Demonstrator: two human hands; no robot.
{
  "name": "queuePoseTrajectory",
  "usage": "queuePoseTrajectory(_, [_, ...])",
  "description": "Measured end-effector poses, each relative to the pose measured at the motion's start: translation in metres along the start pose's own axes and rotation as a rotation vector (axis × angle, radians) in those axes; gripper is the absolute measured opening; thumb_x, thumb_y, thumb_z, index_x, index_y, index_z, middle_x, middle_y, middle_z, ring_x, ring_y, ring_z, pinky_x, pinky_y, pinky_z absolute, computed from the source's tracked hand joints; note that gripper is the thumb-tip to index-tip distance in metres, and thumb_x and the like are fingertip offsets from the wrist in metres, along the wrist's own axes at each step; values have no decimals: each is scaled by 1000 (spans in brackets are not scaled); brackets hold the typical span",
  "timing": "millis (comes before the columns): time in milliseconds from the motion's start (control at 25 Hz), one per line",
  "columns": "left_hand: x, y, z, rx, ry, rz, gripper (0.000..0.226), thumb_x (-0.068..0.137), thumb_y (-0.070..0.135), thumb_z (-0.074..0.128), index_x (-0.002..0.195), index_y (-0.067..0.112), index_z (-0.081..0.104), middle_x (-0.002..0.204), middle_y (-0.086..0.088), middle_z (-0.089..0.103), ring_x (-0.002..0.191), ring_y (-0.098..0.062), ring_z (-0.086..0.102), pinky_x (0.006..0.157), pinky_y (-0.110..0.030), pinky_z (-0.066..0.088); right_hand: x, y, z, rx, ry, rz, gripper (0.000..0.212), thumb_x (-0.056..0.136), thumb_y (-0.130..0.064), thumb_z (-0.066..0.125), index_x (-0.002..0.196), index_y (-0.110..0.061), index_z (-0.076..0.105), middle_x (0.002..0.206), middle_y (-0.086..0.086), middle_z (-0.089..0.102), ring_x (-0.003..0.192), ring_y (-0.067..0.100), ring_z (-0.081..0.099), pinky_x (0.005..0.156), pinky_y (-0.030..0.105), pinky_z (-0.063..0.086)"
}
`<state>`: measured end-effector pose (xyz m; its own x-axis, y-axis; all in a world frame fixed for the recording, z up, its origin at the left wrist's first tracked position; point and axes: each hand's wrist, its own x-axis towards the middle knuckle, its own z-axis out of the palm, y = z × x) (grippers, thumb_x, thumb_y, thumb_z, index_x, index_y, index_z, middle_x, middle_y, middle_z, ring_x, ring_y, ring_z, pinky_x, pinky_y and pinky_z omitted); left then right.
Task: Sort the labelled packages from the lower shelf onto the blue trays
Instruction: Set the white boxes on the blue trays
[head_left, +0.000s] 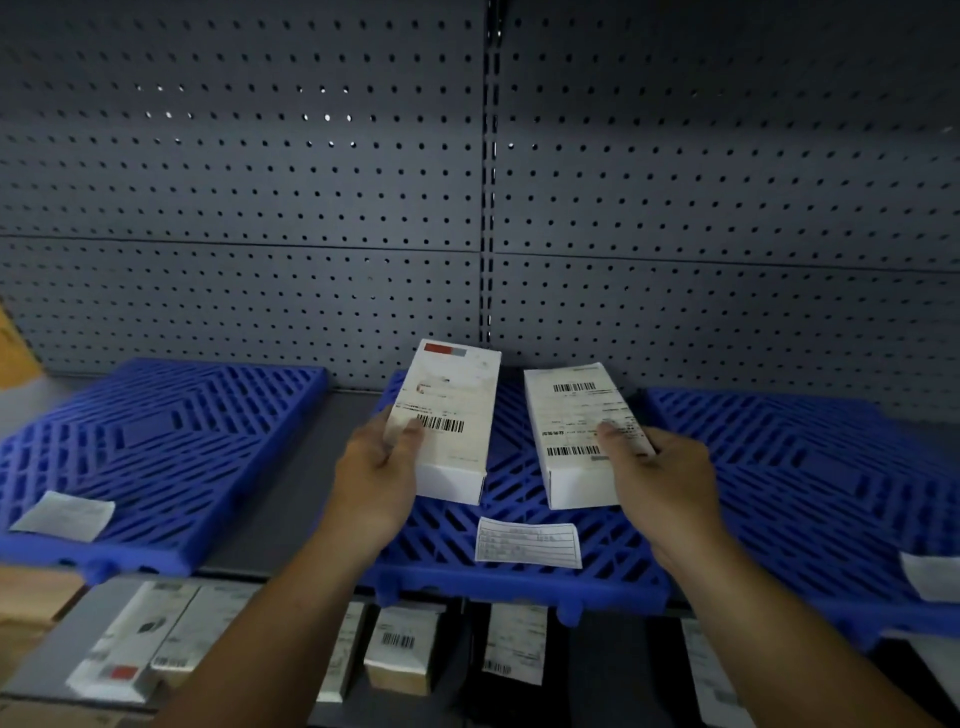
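My left hand (371, 483) grips a white labelled box (447, 415) with a red patch near its top, thumb on the barcode. My right hand (660, 478) grips a second white labelled box (582, 431), thumb on its label. Both boxes are held just over the middle blue tray (519, 582), which bears a paper label (527, 543) at its front. A left blue tray (156, 431) and a right blue tray (810, 467) lie on the same upper shelf. On the lower shelf stand several labelled packages (400, 649).
A grey pegboard wall (311, 208) backs the shelf. Paper labels lie on the left tray (65, 514) and the right tray (932, 574). A brown cardboard box (31, 597) sits at lower left, and something yellow-brown (15, 348) at the far left edge.
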<state>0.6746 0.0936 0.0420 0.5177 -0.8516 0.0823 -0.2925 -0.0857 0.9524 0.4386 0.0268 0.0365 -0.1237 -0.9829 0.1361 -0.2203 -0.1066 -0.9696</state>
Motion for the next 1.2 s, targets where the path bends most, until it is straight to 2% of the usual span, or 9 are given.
queuePoseTrajectory(160, [0, -1, -1, 61, 5, 25, 17, 106, 31, 46, 121, 35, 56, 108, 16, 61, 91, -1, 59, 65, -7, 40, -3, -5, 1, -226, -15, -75, 30, 95, -46, 61, 100, -19, 73, 84, -9, 74, 64, 1, 69, 45, 12, 49])
queuePoseTrajectory(280, [-3, -3, 1, 127, 31, 84, 35, 108, 24, 42, 141, 19, 54, 125, 7, 49, 108, -12, 52, 74, -11, 38, -7, -8, 3, -462, -7, -97, 43, 95, -57, 52, 103, -18, 70, 92, -2, 73, 83, 17, 70, 74, 38, 59])
queuePoseTrajectory(400, [-6, -5, 1, 141, 16, 77, 41, 109, 27, 40, 148, 18, 48, 125, 8, 47, 104, -9, 53, 72, -9, 37, -12, -10, 1, -596, -1, -61, 50, 92, -65, 46, 99, -21, 67, 95, -1, 72, 97, 26, 65, 94, 52, 49])
queuePoseTrajectory(560, [-6, -6, 1, 147, 10, 88, 40, 109, 29, 39, 147, 19, 49, 131, 4, 55, 95, 1, 55, 72, -7, 39, -15, -15, 2, -529, 2, -33, 46, 92, -64, 48, 93, -22, 65, 91, -3, 71, 92, 25, 67, 90, 53, 52])
queuePoseTrajectory(720, [-7, -4, -1, 157, -9, 57, 51, 108, 34, 39, 156, 16, 38, 154, -8, 48, 133, -24, 51, 109, -40, 47, -18, -16, 2, -501, -15, -4, 49, 91, -66, 47, 95, -20, 65, 92, 0, 71, 91, 25, 67, 86, 51, 55])
queuePoseTrajectory(800, [-10, 2, -4, 162, 5, 59, 58, 107, 43, 40, 158, 17, 34, 158, -7, 44, 139, -25, 47, 114, -45, 42, -17, -16, -2, -448, -22, 1, 52, 92, -67, 45, 99, -21, 67, 93, 0, 71, 87, 21, 67, 78, 46, 58])
queuePoseTrajectory(880, [-17, 11, -8, 164, 40, 143, 61, 104, 50, 41, 158, 22, 34, 157, 1, 43, 141, -19, 44, 114, -42, 42, -19, -18, -9, -438, -32, -46, 58, 92, -69, 41, 110, -20, 67, 99, 0, 71, 86, 16, 67, 71, 40, 59])
queuePoseTrajectory(1000, [-33, 30, -2, 248, 30, 398, 56, 101, 54, 42, 151, 28, 44, 147, 11, 46, 139, -10, 40, 116, -39, 38, -27, -20, -24, -595, 30, -239, 66, 93, -65, 41, 129, -14, 62, 125, 7, 66, 114, 24, 59, 95, 46, 52])
queuePoseTrajectory(1200, [-56, 61, 47, 406, -130, 669, 46, 102, 46, 49, 139, 21, 58, 140, 7, 52, 135, -15, 44, 119, -46, 34, -36, -22, -62, -768, 107, -453, 51, 93, -48, 61, 125, -8, 66, 123, 11, 67, 118, 30, 58, 102, 47, 46])
